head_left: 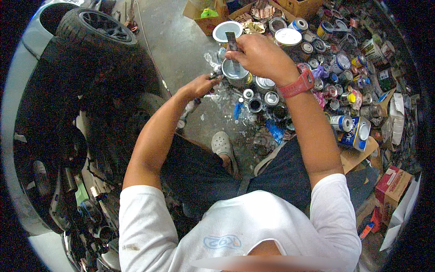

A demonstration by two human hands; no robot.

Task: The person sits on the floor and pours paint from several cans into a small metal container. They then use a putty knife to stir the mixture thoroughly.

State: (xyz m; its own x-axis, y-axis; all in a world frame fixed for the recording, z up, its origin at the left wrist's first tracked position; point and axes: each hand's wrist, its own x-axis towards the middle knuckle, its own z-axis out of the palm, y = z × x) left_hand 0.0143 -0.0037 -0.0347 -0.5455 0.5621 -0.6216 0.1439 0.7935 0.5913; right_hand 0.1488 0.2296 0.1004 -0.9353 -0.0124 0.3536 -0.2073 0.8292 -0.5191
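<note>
A flat stick (232, 43) is being gripped upright in the closed right hand (258, 56), its lower end standing in an open can (236, 75) on the floor. The can's near edge is being touched by the left hand (201, 86), closed on something small that cannot be made out. Stirring is judged to be mid-way, the can not yet lidded. A concrete floor (179, 43) is being crowded by many cans (337, 61), boxes (392, 183) and a tyre (97, 27).

We see even daylight, soft shadows, glare on the can lids (288, 37), dark vignette and fisheye bending at edges, slight blur at bottom.
</note>
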